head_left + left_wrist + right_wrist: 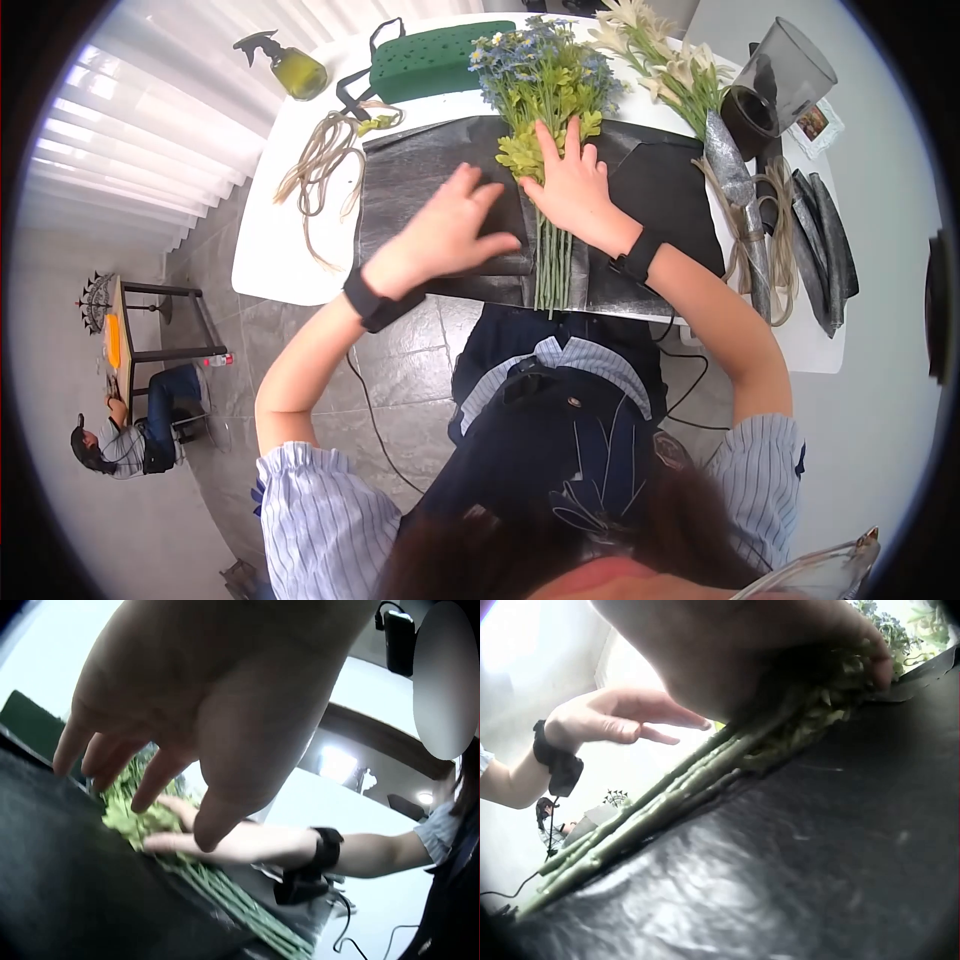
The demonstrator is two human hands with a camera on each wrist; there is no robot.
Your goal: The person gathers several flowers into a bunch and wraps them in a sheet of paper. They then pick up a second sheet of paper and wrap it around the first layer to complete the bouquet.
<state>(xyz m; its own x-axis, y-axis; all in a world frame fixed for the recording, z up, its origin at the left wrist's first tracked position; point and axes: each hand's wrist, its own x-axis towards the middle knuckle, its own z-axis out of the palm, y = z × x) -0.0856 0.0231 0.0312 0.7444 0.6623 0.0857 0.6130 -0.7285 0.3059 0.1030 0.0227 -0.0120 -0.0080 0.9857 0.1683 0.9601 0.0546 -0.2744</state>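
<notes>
A bunch of blue flowers [540, 75] with yellow-green leaves lies on black wrapping paper [400, 180], its long green stems [552, 270] pointing toward the person. My right hand [580, 195] rests on the leafy part with fingers spread; from the right wrist view, the palm lies over the top of the stems [652, 799]. To the left of the bunch, my left hand [450, 225] hovers over the paper, fingers extended and slightly blurred, holding nothing. In the left wrist view the left hand [202, 712] hangs in front of the leaves [135, 817].
Cord [318, 170], a green spray bottle [295, 72] and a green foam block [430, 62] stand left and behind. At right are white lilies [675, 65], a clear container [790, 75], a silver-wrapped bundle [740, 195] and dark rolls [825, 245]. Another person [130, 445] sits far left.
</notes>
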